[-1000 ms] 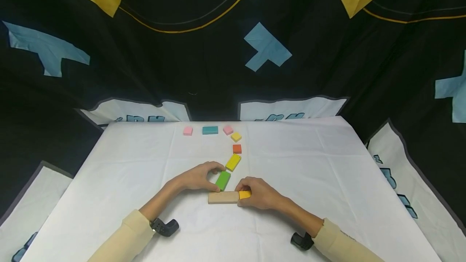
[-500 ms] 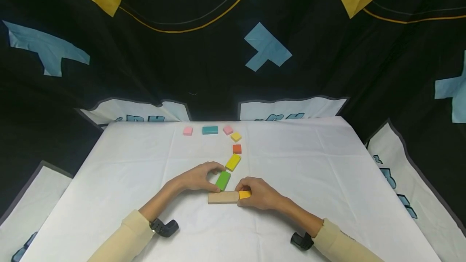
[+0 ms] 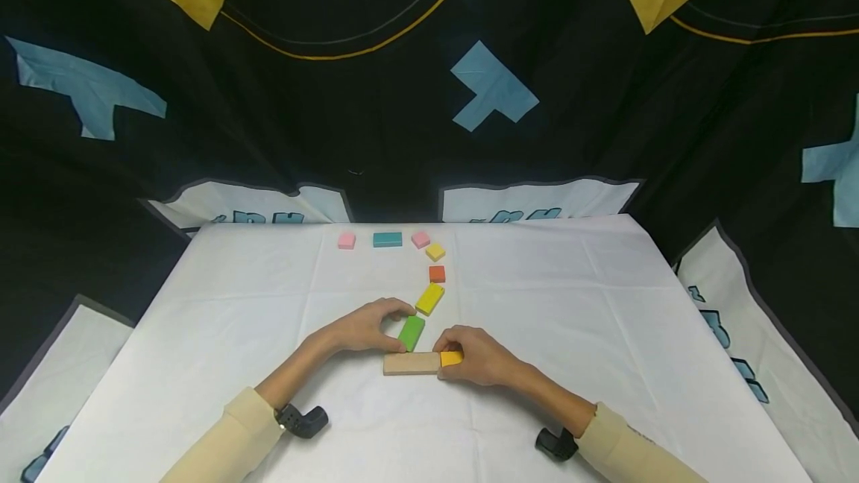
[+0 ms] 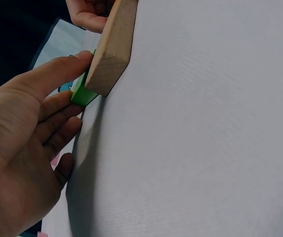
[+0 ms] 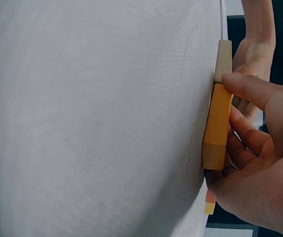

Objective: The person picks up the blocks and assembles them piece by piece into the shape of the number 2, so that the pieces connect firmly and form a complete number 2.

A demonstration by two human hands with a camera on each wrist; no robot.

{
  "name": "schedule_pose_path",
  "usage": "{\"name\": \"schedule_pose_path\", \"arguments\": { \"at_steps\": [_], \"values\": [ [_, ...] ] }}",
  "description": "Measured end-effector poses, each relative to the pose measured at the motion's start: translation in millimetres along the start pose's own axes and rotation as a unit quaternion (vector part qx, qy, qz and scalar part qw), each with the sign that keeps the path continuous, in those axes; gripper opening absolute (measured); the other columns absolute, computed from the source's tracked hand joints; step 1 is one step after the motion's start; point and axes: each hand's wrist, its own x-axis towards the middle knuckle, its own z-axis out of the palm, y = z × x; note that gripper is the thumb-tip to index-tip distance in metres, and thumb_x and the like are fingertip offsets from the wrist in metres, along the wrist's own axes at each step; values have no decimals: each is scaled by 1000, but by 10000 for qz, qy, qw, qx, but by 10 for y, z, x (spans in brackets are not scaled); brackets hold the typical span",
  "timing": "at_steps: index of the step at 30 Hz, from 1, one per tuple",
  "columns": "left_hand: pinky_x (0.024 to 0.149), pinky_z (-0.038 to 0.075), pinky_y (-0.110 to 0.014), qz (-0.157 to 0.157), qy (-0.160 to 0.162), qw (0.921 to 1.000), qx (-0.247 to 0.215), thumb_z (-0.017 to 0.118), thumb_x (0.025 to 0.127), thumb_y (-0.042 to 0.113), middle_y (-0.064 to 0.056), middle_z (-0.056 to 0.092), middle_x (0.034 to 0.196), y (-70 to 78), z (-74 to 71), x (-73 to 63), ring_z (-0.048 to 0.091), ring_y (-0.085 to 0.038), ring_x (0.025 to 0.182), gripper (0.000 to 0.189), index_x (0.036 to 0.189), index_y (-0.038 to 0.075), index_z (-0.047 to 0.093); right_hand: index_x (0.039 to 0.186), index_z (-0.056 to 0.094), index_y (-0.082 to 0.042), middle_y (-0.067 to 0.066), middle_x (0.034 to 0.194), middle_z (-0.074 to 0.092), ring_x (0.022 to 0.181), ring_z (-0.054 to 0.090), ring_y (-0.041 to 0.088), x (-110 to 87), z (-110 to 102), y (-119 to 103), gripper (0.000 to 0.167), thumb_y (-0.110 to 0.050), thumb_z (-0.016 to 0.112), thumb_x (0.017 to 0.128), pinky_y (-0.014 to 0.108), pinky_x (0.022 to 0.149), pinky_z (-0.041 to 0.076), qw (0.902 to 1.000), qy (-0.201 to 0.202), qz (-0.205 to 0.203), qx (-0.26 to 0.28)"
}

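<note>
My left hand (image 3: 367, 325) holds a green block (image 3: 411, 333) between thumb and fingertips, the thumb by its near end. In the left wrist view, the thumb and fingers lie along the green block (image 4: 84, 95), behind a plain wooden block (image 4: 113, 54). That long wooden block (image 3: 411, 364) lies flat just in front of the green one. My right hand (image 3: 479, 356) pinches an orange block (image 3: 452, 358) at the wooden block's right end. In the right wrist view, the orange block (image 5: 216, 126) stands end to end with the wooden one, the thumb on top near the joint.
Beyond the green block, a curved row runs away over the white table (image 3: 570, 304): a yellow block (image 3: 429, 299), a red block (image 3: 437, 274), a small yellow block (image 3: 435, 252), a pink block (image 3: 420, 239), a teal block (image 3: 387, 240) and another pink block (image 3: 346, 241).
</note>
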Motion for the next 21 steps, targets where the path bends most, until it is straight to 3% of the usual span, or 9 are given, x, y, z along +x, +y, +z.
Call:
{"name": "schedule_pose_path", "arguments": {
  "at_steps": [21],
  "values": [
    [108,38,-51,-165,173,9997,-4,82,82,30,-4,56,133,-7,52,-36,50,-24,122,62,137,15,58,103,70,-15,-8,92,62,83,54,10,-6,-7,-16,25,-14,83,82,24,76,47,10000,23,-14,3]
  ]
}}
